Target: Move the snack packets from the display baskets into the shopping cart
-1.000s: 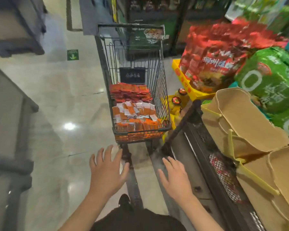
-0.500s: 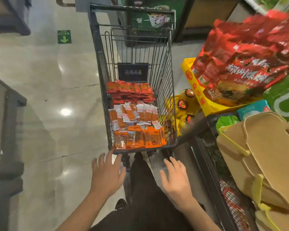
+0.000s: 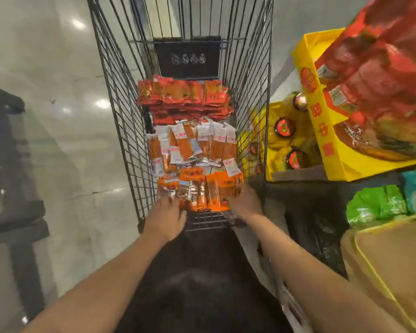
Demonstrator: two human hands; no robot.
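The wire shopping cart [image 3: 120, 97] stands right in front of me. It holds three groups of snack packets: red ones [image 3: 183, 97] at the far end, orange-and-white ones [image 3: 195, 143] in the middle, and orange ones [image 3: 202, 191] nearest me. My left hand [image 3: 165, 218] reaches over the near rim onto the left edge of the orange packets. My right hand [image 3: 246, 204] lies against their right edge. Motion blur hides the fingers of both hands, so their grip cannot be told.
On the right, a yellow display box [image 3: 322, 131] holds big red bags [image 3: 380, 75], with yellow bottles [image 3: 286, 143] below it. Green bags [image 3: 375, 203] and tan baskets [image 3: 389, 265] sit nearer on the right. A dark rack [image 3: 12, 212] stands on the left.
I have stepped up to the cart, and the view has tilted down. Both hands moved forward from in front of the cart's near end into it, onto the orange packets.
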